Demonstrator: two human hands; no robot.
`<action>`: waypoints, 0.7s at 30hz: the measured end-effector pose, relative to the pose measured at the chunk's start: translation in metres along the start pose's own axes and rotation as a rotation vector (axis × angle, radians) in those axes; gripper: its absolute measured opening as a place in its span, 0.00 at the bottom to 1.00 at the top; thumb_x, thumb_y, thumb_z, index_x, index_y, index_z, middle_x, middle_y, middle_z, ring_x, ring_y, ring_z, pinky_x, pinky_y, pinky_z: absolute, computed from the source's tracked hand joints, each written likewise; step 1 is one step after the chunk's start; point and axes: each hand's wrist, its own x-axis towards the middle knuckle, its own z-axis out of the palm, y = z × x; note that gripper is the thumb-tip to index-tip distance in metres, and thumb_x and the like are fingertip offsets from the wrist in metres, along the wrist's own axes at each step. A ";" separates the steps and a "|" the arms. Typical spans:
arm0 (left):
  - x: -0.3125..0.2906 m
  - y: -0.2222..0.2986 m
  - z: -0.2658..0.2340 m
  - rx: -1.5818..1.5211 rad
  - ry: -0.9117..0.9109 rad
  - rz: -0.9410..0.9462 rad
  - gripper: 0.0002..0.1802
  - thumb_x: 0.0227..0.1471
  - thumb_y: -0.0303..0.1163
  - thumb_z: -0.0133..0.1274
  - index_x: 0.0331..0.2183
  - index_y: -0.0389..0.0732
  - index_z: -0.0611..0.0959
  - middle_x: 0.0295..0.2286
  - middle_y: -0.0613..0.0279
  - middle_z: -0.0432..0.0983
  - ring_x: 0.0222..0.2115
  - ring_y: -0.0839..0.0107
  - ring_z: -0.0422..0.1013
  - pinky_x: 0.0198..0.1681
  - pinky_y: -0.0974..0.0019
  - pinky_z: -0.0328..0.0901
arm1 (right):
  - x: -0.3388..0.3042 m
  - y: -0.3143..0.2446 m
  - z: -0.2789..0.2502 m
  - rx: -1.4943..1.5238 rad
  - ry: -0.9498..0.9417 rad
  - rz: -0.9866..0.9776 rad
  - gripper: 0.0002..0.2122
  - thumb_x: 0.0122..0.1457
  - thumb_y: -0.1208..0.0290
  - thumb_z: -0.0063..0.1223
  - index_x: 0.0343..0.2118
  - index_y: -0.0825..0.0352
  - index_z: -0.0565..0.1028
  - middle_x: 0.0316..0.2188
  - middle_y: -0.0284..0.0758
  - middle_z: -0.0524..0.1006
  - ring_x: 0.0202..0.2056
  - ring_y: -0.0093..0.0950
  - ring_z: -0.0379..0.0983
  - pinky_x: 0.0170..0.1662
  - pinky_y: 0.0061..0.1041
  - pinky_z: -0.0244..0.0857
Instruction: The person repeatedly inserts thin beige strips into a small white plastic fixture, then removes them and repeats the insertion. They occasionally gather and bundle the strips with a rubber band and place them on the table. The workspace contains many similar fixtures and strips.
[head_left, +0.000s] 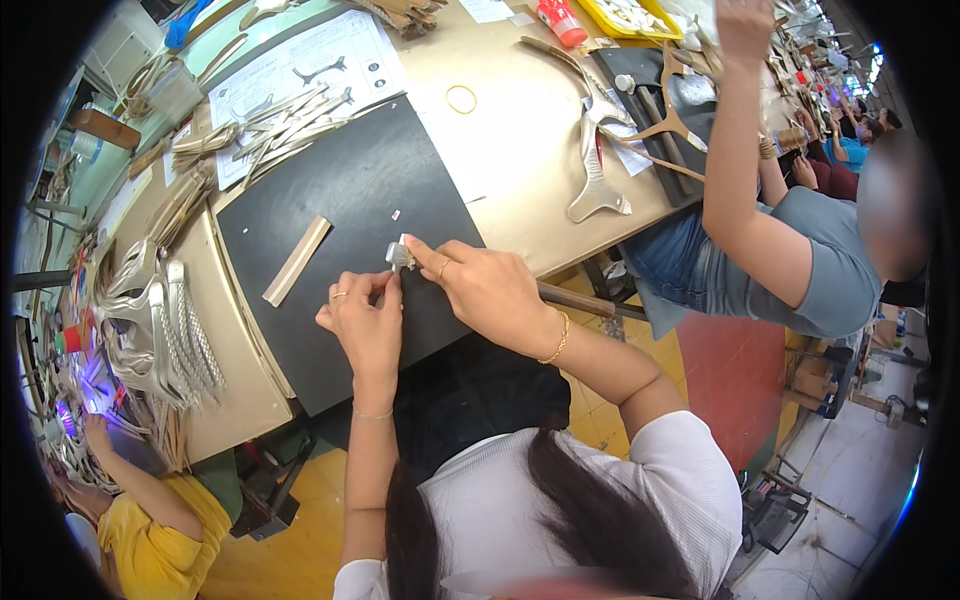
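Observation:
Over the black mat (340,190), both hands meet at a small silvery-white piece (398,254), whose exact kind I cannot make out. My left hand (365,315) pinches thumb and fingers together at its lower edge. From the other side my right hand (485,290) holds it, the index finger laid along its top and the other fingers curled under. Left of the hands, a narrow beige and brown strip (297,262) lies slantwise on the mat. A tiny pinkish scrap (395,215) lies just beyond the fingers.
Silvery braided straps (170,330) are heaped at the left, and loose strips (290,125) cover a printed sheet (370,60). A rubber band (461,99), silvery cut strap pieces (600,190) and a yellow tray (630,15) sit farther off. Co-workers sit close on both sides.

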 end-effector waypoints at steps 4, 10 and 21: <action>-0.003 0.000 -0.002 0.015 0.006 -0.016 0.07 0.52 0.34 0.65 0.30 0.42 0.88 0.26 0.69 0.74 0.31 0.72 0.70 0.49 0.62 0.52 | -0.002 0.001 0.003 0.001 0.009 -0.001 0.20 0.62 0.70 0.57 0.58 0.56 0.77 0.26 0.32 0.77 0.23 0.32 0.76 0.26 0.32 0.70; 0.000 -0.002 0.001 0.006 0.003 0.001 0.05 0.51 0.33 0.64 0.27 0.44 0.87 0.27 0.68 0.75 0.35 0.68 0.71 0.47 0.58 0.51 | 0.001 0.002 -0.001 0.001 0.039 0.008 0.20 0.62 0.70 0.56 0.58 0.56 0.77 0.29 0.33 0.77 0.25 0.35 0.77 0.28 0.34 0.72; -0.002 0.002 0.002 0.002 0.034 -0.015 0.04 0.49 0.31 0.63 0.26 0.42 0.87 0.26 0.68 0.74 0.33 0.68 0.70 0.47 0.60 0.50 | 0.006 0.000 -0.006 -0.001 0.033 -0.038 0.21 0.62 0.71 0.59 0.59 0.57 0.76 0.33 0.31 0.80 0.26 0.33 0.78 0.27 0.32 0.71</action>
